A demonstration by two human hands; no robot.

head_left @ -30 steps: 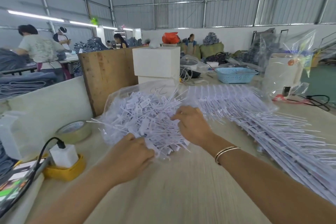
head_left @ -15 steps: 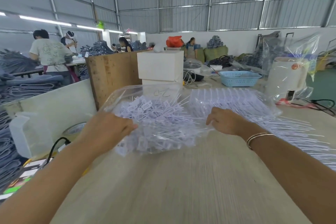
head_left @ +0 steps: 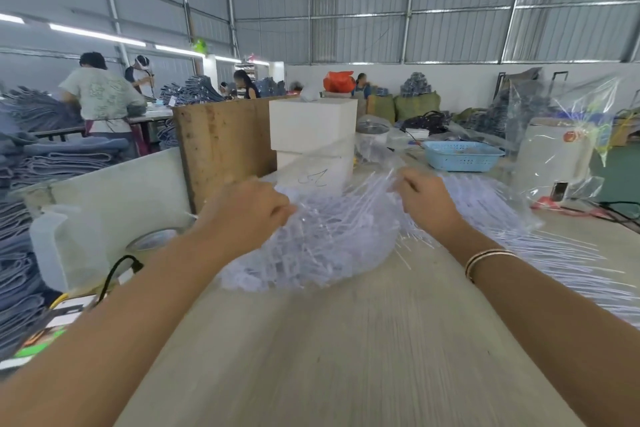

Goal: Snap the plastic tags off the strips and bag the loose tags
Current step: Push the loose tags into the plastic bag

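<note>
**Clerk:** Item one, left hand (head_left: 247, 210)?

**Checker:** Fingers curled, pinching the left edge of the clear bag (head_left: 311, 246) at its upper rim. Raised above the table (head_left: 346, 357).

**Clerk:** Right hand (head_left: 424, 203)?

**Checker:** Fingers bent round the bag's right edge, gripping the film. Thin bangles (head_left: 485, 258) on that wrist. The two hands stand apart, with the mouth of the bag between them.

**Clerk:** Contents of the bag?

**Checker:** Loose white tags (head_left: 304, 267), heaped in the lower part, which bulges and rests on the table below and between the hands. The picture is blurred; single tags cannot be counted.

**Clerk:** Strips?

**Checker:** A spread of white strips (head_left: 554, 253) on the table to the right of the bag, running under and past the right forearm, partly under more clear film.

**Clerk:** Surface?

**Checker:** Pale wood-grain table. At its left edge, a roll of tape (head_left: 156, 239) and a black cable (head_left: 117, 270). Behind the bag, stacked white boxes (head_left: 311, 135) and a wooden board (head_left: 221, 146) standing upright. Farther right, a blue basket (head_left: 462, 156) and a white machine (head_left: 554, 156) under plastic wrap.

**Clerk:** Room?

**Checker:** A large hall with corrugated metal walls and roof. Folded denim (head_left: 52, 163) stacked at left; several people at tables behind it.
</note>
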